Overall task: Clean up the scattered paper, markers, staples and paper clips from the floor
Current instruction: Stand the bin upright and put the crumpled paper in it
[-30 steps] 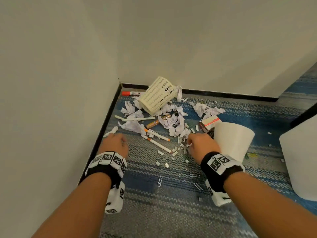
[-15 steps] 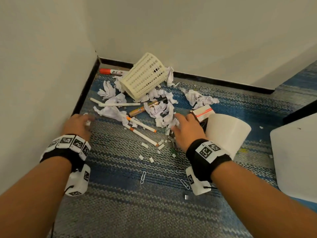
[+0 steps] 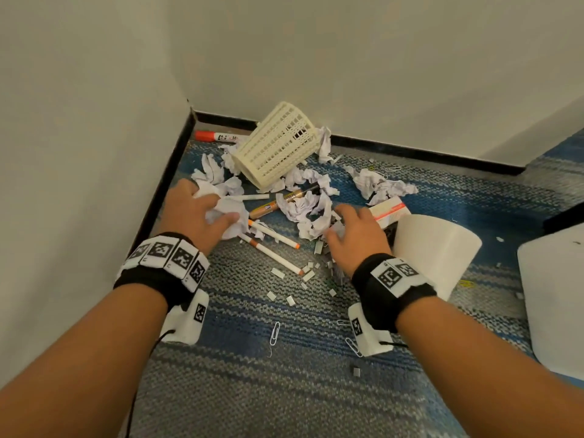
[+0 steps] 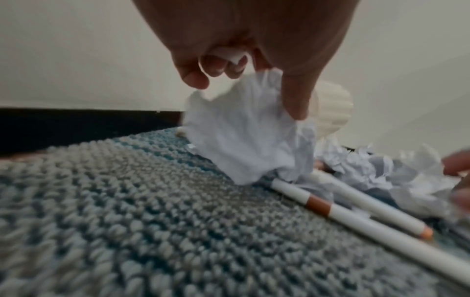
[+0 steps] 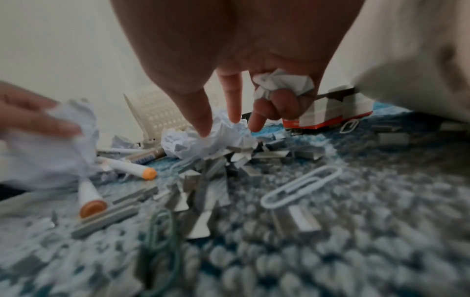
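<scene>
Floor: blue and grey striped carpet (image 3: pixel 240 368) in a room corner, with white walls (image 3: pixel 79 128) to the left and far side and a black skirting board (image 3: pixel 164 184) along both.

Containers, three counted. One large white bin (image 3: pixel 556 298) is cut off at the right edge. One white cup-shaped bin (image 3: pixel 439 248) lies on its side just right of the right hand. One cream lattice basket (image 3: pixel 275 147) lies tipped in the far corner.

One orange and white small box (image 3: pixel 392 210) sits between the right hand and the white cup-shaped bin, touching neither wall.

Crumpled paper: at least six wads, most bunched around the basket, one group (image 3: pixel 379 184) apart to the far right.

Markers, five counted: one red-capped marker (image 3: pixel 215 136) against the far skirting, one tan marker (image 3: pixel 278 203) mid-pile, one plain white marker (image 3: pixel 249 197) beside the left hand, and two orange-tipped white markers (image 3: pixel 271 251) lying parallel between the hands.

Paper clips: at least four visible, one white clip (image 3: pixel 275 333) on the near carpet. Staple strips (image 3: pixel 328 270) are too many to count, heaped left of the right wrist.

Left hand (image 3: pixel 192 216): fingers curled round a crumpled paper wad (image 3: pixel 229 213) close to the left wall.

Right hand (image 3: pixel 357 238): outer fingers curled round a small paper wad (image 5: pixel 282 82), thumb and two fingers extended down onto another wad (image 5: pixel 216 140) above the staples.

Open carpet lies nearest the person, between the forearms.
</scene>
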`<action>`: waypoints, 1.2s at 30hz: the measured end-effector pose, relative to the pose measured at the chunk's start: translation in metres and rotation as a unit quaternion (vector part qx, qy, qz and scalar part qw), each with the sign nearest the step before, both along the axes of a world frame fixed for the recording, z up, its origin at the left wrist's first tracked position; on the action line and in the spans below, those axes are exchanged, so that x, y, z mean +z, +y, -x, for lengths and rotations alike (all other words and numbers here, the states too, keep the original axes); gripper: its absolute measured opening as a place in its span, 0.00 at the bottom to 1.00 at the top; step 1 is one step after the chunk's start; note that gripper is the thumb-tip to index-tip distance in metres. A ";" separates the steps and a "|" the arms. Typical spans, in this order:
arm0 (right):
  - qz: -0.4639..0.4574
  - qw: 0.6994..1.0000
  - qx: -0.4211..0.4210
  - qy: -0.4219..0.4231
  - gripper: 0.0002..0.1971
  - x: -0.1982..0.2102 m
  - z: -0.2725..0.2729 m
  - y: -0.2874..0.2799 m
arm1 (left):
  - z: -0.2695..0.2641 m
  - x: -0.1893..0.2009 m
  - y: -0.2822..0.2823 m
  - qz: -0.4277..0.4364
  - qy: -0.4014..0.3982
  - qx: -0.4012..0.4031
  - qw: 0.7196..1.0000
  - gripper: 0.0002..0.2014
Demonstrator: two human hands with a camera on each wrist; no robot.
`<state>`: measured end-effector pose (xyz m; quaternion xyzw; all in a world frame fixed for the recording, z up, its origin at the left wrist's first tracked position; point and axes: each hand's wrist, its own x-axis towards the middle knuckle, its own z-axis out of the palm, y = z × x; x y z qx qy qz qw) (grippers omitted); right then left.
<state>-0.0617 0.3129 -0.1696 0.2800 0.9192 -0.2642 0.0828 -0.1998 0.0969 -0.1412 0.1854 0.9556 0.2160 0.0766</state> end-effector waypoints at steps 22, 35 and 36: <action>0.040 0.990 -0.050 0.129 0.09 0.044 -0.025 0.012 | -0.070 -0.004 0.111 0.125 -0.063 -0.138 0.981 0.08; 0.065 0.890 -0.187 0.411 0.06 0.173 -0.110 0.060 | -0.100 0.132 0.186 -0.254 0.006 -0.163 0.953 0.16; 0.036 0.879 -0.192 0.435 0.06 0.187 -0.122 0.059 | -0.108 0.146 0.197 -0.291 0.005 -0.175 0.941 0.17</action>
